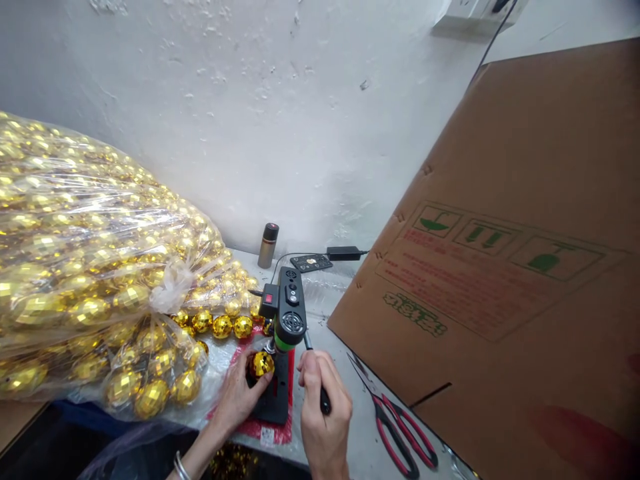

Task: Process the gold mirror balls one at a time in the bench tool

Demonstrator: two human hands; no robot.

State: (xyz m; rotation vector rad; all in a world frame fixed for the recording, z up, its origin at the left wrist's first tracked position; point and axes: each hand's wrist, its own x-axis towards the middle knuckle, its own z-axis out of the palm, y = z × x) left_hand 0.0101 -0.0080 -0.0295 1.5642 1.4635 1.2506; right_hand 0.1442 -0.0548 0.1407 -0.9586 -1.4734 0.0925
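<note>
Got a shiny gold mirror-tiled ball [263,365] pinched thumb-to-fingers in the left hand [241,395], just below a small black-and-green bench machine's head [292,303], plus a black-handled metal lever [325,401] gripped in the tightly curled right hand [326,415].

Ball [263,365] is gold with mirror-tile facets, machine [291,303] is black with green band [283,344] and red switch [269,299], sheet [281,433] is red, scissors [380,402] handles red-black, box [525,147] brown with green icons [487,235] and red text [465,280].

Hands [239,396] [331,427] on gold ball [263,364] and lever [325,402]
</note>
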